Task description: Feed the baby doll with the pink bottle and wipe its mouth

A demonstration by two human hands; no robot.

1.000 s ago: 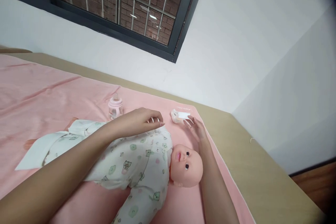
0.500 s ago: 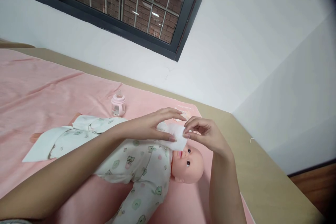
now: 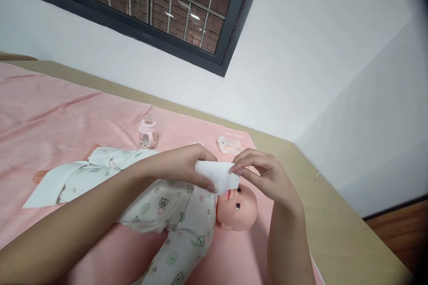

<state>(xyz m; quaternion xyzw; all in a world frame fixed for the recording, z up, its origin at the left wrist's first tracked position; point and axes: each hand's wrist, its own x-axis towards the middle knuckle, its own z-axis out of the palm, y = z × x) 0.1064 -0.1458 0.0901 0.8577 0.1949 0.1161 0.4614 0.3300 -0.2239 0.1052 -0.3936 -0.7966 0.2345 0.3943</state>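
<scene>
A white wipe [image 3: 219, 177] is spread between my two hands, above a doll's chin and upper chest. My right hand [image 3: 262, 173] pinches its right edge between thumb and fingertips. On its left side, my left hand [image 3: 187, 164] has the thumb below and the fingers curled above, gripping the wipe. Under them lies the doll [image 3: 240, 213] on its back, its bald head to the right and its eyes open. It wears white clothes with green and pink animal prints. The wipe and my left arm hide part of its face, chest and legs.
A pink baby bottle [image 3: 147, 132] stands beyond the doll's legs. Near the far corner of the pink blanket [image 3: 67, 102] lies a small crumpled packet [image 3: 229, 144]. The wooden tabletop [image 3: 337, 227] shows at the right, with a white wall and barred window [image 3: 187, 6] behind.
My left hand has gone from outstretched fingers over the wipe to a grip on its left side. The wipe now looks more spread out, and the packet behind is in fuller view.
</scene>
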